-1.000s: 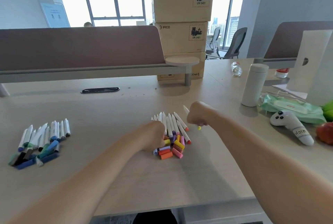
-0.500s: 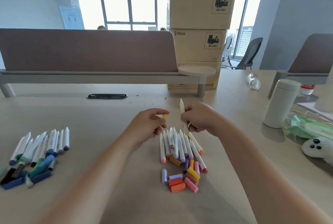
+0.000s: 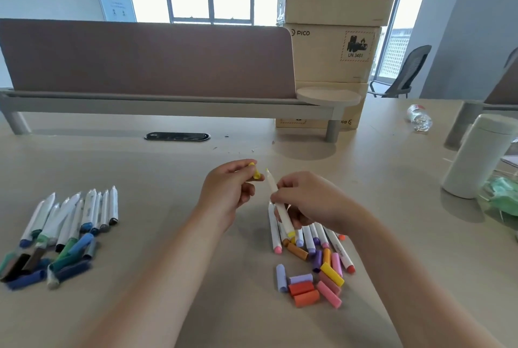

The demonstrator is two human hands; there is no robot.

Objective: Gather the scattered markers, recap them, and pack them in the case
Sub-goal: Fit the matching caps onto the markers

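Observation:
My left hand (image 3: 228, 192) pinches a small yellow cap (image 3: 255, 171) above the desk. My right hand (image 3: 307, 199) grips a white yellow-tipped marker (image 3: 280, 207), its uncapped tip pointing up towards the cap, a short gap between them. Below my right hand lies a row of white uncapped markers (image 3: 314, 238) with warm-coloured ends. In front of them sits a loose heap of orange, pink, purple and yellow caps (image 3: 314, 283). At the left lies a second group of white markers (image 3: 78, 213) with blue, green and dark caps (image 3: 47, 263). No case is in view.
A brown divider panel (image 3: 145, 59) runs along the back of the desk, with stacked cardboard boxes (image 3: 336, 25) to its right. A white flask (image 3: 476, 157) and a green packet (image 3: 504, 196) stand at the right edge. A dark cable slot (image 3: 177, 136) sits mid-desk.
Both hands rose from the marker pile. My left hand lifted the yellow cap, and my right hand turned the marker so its tip now points up close to the cap.

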